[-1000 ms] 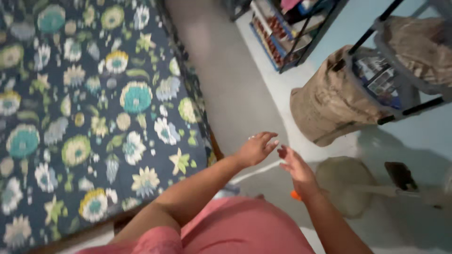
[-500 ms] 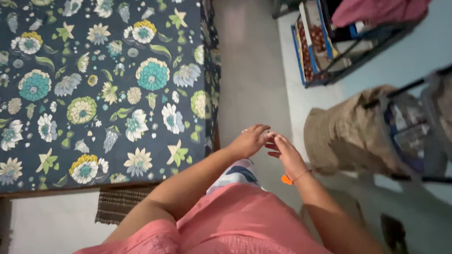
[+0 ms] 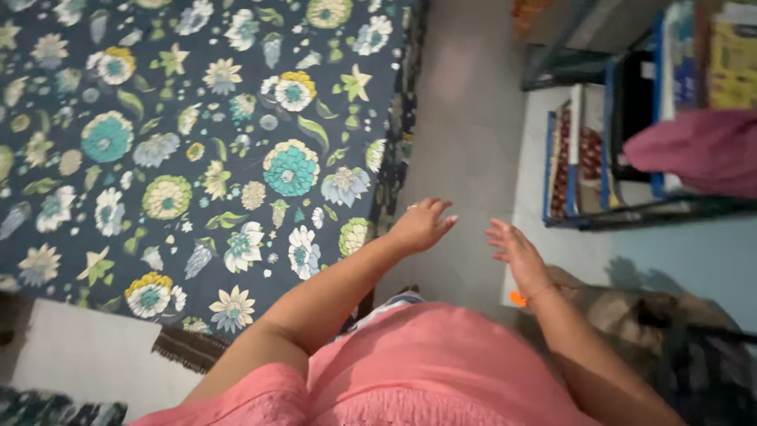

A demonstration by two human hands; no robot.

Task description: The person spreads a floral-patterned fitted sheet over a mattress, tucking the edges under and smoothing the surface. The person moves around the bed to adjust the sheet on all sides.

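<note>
My left hand (image 3: 420, 225) hangs in the air over the grey floor (image 3: 465, 150), fingers spread, a ring on one finger, holding nothing. It is just right of the corner of a bed with a dark floral sheet (image 3: 197, 150). My right hand (image 3: 514, 251) is a little to its right, also empty with fingers apart, a thin band with an orange tag at the wrist. The two hands do not touch. I wear a pink top (image 3: 426, 363).
A dark metal shelf rack (image 3: 623, 158) with boxes and books stands at the right, a pink cloth (image 3: 698, 150) draped on it. A tan sack (image 3: 631, 308) lies at lower right. A woven mat (image 3: 185, 347) peeks from under the bed's near edge.
My fingertips, which met half a second ago, have drawn apart. The view has swung, so the bed fills more of the left and the shelf rack has come closer at right.
</note>
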